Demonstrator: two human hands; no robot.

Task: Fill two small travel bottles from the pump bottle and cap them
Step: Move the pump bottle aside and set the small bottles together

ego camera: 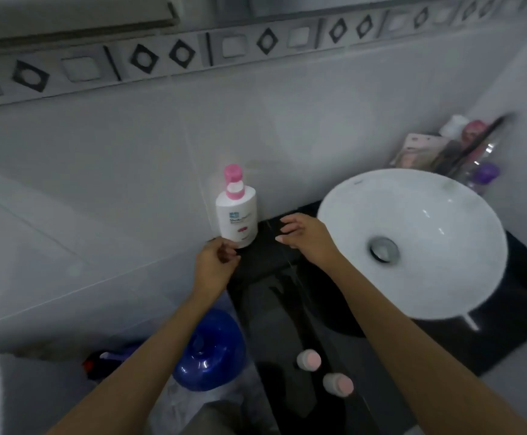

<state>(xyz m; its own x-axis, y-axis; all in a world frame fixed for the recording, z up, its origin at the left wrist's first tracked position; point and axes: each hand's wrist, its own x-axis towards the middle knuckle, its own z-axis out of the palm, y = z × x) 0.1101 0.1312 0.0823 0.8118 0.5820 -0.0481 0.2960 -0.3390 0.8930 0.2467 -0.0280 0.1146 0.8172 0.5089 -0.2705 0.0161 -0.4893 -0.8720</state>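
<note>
A white pump bottle (236, 216) with a pink pump head stands upright at the back left corner of the black counter (274, 296), against the wall. My left hand (215, 262) is at the bottle's base with fingers curled, touching or nearly touching it; a firm grip is not clear. My right hand (303, 232) hovers just right of the bottle, fingers spread, holding nothing. Two small travel bottles with pale pink tops stand near the counter's front: one (309, 359) and another (338, 384) to its right and nearer to me.
A white round basin (413, 246) with a metal drain takes up the counter's right side. Behind it, a corner shelf (457, 152) holds toiletries. A blue round container (210, 350) sits on the floor to the left, below the counter. A tiled wall runs behind.
</note>
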